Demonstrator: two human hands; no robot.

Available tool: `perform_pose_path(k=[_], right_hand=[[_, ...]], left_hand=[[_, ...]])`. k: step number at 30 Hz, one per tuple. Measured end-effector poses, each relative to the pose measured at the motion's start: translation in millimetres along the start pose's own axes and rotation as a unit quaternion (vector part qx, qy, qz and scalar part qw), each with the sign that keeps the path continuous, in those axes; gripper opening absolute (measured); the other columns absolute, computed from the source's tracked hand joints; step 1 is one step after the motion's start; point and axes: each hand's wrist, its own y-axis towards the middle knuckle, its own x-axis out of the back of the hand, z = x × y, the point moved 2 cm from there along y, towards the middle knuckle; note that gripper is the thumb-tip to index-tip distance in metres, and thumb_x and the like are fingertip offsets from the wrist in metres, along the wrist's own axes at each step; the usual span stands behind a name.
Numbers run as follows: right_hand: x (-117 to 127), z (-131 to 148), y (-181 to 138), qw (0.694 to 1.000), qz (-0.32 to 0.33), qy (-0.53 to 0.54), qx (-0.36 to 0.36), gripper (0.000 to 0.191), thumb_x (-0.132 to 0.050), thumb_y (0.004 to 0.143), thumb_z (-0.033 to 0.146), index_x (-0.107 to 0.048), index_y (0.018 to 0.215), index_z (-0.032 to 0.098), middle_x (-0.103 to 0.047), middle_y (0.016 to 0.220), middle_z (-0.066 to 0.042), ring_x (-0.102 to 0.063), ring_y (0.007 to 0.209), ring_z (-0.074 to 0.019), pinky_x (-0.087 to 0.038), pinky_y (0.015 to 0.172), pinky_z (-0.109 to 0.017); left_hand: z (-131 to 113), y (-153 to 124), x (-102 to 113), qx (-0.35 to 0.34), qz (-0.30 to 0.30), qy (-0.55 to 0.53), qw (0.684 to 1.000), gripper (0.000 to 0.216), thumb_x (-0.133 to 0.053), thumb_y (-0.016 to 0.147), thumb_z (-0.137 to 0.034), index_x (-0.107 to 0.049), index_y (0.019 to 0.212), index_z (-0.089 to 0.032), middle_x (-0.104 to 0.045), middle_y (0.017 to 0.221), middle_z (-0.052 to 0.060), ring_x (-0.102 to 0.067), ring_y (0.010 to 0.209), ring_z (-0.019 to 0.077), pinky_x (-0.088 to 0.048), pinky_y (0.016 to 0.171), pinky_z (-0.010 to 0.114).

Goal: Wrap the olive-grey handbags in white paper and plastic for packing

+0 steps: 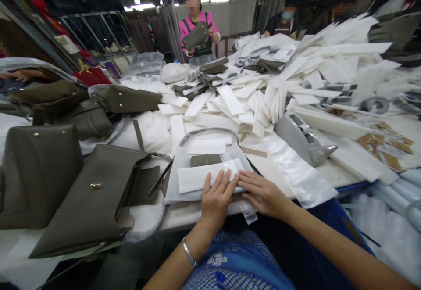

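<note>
Directly in front of me lies a grey-brown handbag (206, 160), mostly covered by a sheet of white tissue paper (174, 193), its wrapped handle arching away from me. A white foam strip (194, 178) rests across the paper, with clear tape (232, 162) over its right part. My left hand (219, 195) lies flat on the strip's lower edge, fingers spread. Beside it, my right hand (259, 192) presses on the right edge of the bundle with fingers stretched out; its fingertips meet those of my left hand. A piece of clear plastic (249, 213) hangs over the table edge below.
Several grey-brown handbags (88, 193) crowd the left side. White foam strips (230, 99) are heaped at the back and right. A grey tape dispenser (301, 138) and a plastic bag (299, 171) lie to the right. Across the table a person (197, 22) holds another bag.
</note>
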Motion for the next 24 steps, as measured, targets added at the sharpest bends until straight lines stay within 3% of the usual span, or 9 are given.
perform_pose_path(k=[3,5,7,11,13,19,22,24], right_hand=[[16.4,-2.4,26.1,0.999,0.011,0.016,-0.031,0.023,-0.059,0.095,0.023,-0.07,0.115,0.022,-0.075,0.114,-0.007,-0.068,0.111,-0.0213,-0.055,0.102,-0.038],[16.9,-10.7,51.8,0.999,-0.006,-0.016,-0.029,0.019,-0.055,0.098,0.023,-0.073,0.104,0.023,-0.077,0.102,-0.005,-0.072,0.098,-0.0189,-0.053,0.102,-0.038],[7.5,-22.6,78.4,0.998,0.007,-0.063,-0.021,0.021,-0.053,0.099,0.023,-0.072,0.107,0.021,-0.076,0.107,-0.007,-0.07,0.105,-0.0219,-0.049,0.106,-0.044],[-18.7,-43.4,110.7,0.981,0.138,-0.135,-0.033,0.029,-0.051,0.099,0.022,-0.066,0.123,0.014,-0.071,0.12,-0.013,-0.062,0.12,-0.0273,-0.039,0.111,-0.052],[-24.1,-47.5,114.1,0.971,0.177,-0.153,-0.056,0.028,-0.049,0.101,0.024,-0.067,0.121,0.015,-0.073,0.116,-0.012,-0.066,0.112,-0.0255,-0.036,0.112,-0.053],[-23.4,-51.0,117.4,0.963,0.196,-0.168,-0.073,0.031,-0.046,0.101,0.024,-0.074,0.091,0.015,-0.076,0.095,-0.011,-0.068,0.102,-0.0262,-0.035,0.109,-0.056],[-21.9,-57.0,114.2,0.965,0.208,-0.147,-0.059,0.027,-0.048,0.101,0.025,-0.074,0.099,0.018,-0.076,0.103,-0.01,-0.068,0.105,-0.0241,-0.039,0.108,-0.054],[-15.8,-57.7,101.3,0.976,0.177,-0.116,-0.045,0.026,-0.048,0.101,0.025,-0.071,0.113,0.021,-0.073,0.118,-0.009,-0.064,0.116,-0.0236,-0.04,0.11,-0.052]], left_hand=[[-1.1,-2.5,-3.6,0.004,-0.02,-0.002,1.0,0.045,-0.053,0.1,-0.035,-0.046,0.145,-0.035,-0.054,0.146,0.0,-0.05,0.136,0.0209,-0.021,0.124,0.051],[-1.6,-3.3,-5.1,0.005,-0.024,-0.001,1.0,0.044,-0.054,0.1,-0.033,-0.048,0.144,-0.036,-0.054,0.146,0.0,-0.051,0.136,0.0213,-0.024,0.123,0.052],[-2.1,-3.4,-5.6,0.006,-0.029,0.001,1.0,0.04,-0.054,0.1,-0.032,-0.052,0.14,-0.037,-0.054,0.146,0.0,-0.051,0.135,0.0217,-0.026,0.122,0.052],[-2.7,-3.4,-6.5,0.012,-0.043,0.002,0.999,0.034,-0.054,0.1,-0.032,-0.059,0.134,-0.037,-0.055,0.145,-0.002,-0.053,0.134,0.0208,-0.031,0.12,0.052],[-2.8,-4.2,-7.8,0.012,-0.045,-0.001,0.999,0.035,-0.055,0.099,-0.032,-0.059,0.134,-0.036,-0.055,0.145,-0.001,-0.053,0.134,0.0213,-0.032,0.12,0.051],[-1.7,-5.4,-9.8,0.013,-0.055,-0.007,0.998,0.034,-0.054,0.1,-0.033,-0.059,0.134,-0.036,-0.053,0.147,-0.002,-0.051,0.136,0.021,-0.032,0.12,0.051],[-1.5,-4.8,-9.1,0.008,-0.052,-0.004,0.999,0.035,-0.054,0.1,-0.032,-0.058,0.135,-0.036,-0.053,0.147,-0.002,-0.051,0.135,0.0209,-0.032,0.12,0.051],[-1.8,-4.4,-8.3,0.006,-0.045,0.0,0.999,0.037,-0.055,0.1,-0.032,-0.057,0.136,-0.037,-0.053,0.147,-0.001,-0.051,0.135,0.022,-0.033,0.119,0.052]])
